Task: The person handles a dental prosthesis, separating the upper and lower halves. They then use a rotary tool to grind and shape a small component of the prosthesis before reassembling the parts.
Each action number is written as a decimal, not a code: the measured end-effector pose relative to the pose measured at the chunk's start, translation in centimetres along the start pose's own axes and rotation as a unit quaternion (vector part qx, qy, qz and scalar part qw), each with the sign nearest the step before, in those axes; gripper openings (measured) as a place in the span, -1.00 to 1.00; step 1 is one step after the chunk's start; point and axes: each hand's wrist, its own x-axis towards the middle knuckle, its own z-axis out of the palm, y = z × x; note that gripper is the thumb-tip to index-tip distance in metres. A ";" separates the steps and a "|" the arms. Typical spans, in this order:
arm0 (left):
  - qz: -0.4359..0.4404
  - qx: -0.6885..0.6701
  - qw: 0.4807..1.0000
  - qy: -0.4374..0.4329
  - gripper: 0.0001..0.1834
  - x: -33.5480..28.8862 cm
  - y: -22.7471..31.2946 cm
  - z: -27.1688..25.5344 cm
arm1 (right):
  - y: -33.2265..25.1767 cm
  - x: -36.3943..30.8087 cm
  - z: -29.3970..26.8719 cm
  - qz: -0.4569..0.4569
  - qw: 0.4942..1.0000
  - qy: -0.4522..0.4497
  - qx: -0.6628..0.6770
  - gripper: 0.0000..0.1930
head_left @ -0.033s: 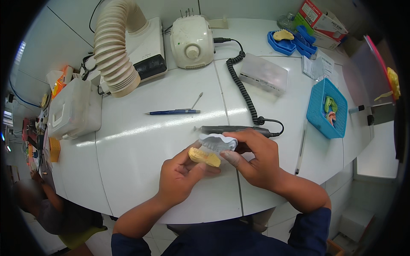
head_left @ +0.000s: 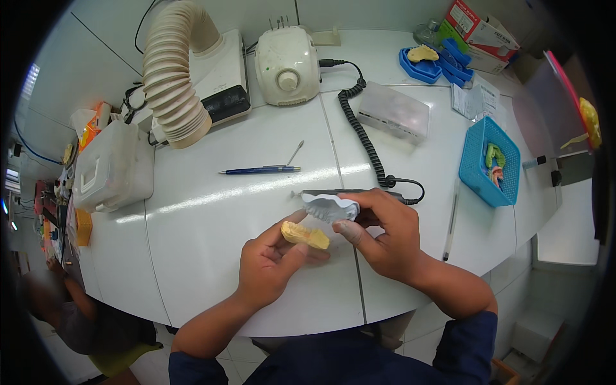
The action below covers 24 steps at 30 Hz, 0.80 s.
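Observation:
Between the thumb and fingers of my left hand (head_left: 268, 262) sits a yellow dental model (head_left: 305, 235). My right hand (head_left: 387, 234) grips a pale grey-white dental model (head_left: 329, 208) by its right end, tilted so its row of teeth shows. The grey-white model is held just above and to the right of the yellow one, with a small gap showing between them. Pale dust coats my right thumb. Directly behind the models lies a dark handpiece (head_left: 378, 193), partly covered by my right hand and the grey-white model.
A coiled cord joins the handpiece to a white control box (head_left: 287, 67). Left of it hangs a ribbed suction hose (head_left: 172, 90). A blue mechanical pencil (head_left: 260, 170), a clear box (head_left: 394, 112), a pen (head_left: 452, 226) and a blue basket (head_left: 473, 163) lie around. Another person (head_left: 70, 308) sits far left.
The grey-white model has turned slightly in my right hand and the gap to the yellow model looks a little wider. My left hand has hardly moved.

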 end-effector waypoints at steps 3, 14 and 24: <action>0.016 -0.003 1.000 -0.010 -0.53 0.2 0.7 -0.4 | 0.3 0.3 -0.1 0.098 0.990 0.053 0.081 -0.67; 0.064 -0.071 0.995 0.024 -0.66 1.2 1.9 -2.8 | -2.0 -0.4 -0.6 0.000 0.968 -0.173 -0.183 -0.64; 0.013 -0.139 0.990 0.001 -0.58 2.6 1.1 -3.1 | -2.0 -1.1 0.0 -0.018 0.926 -0.156 -0.344 -0.70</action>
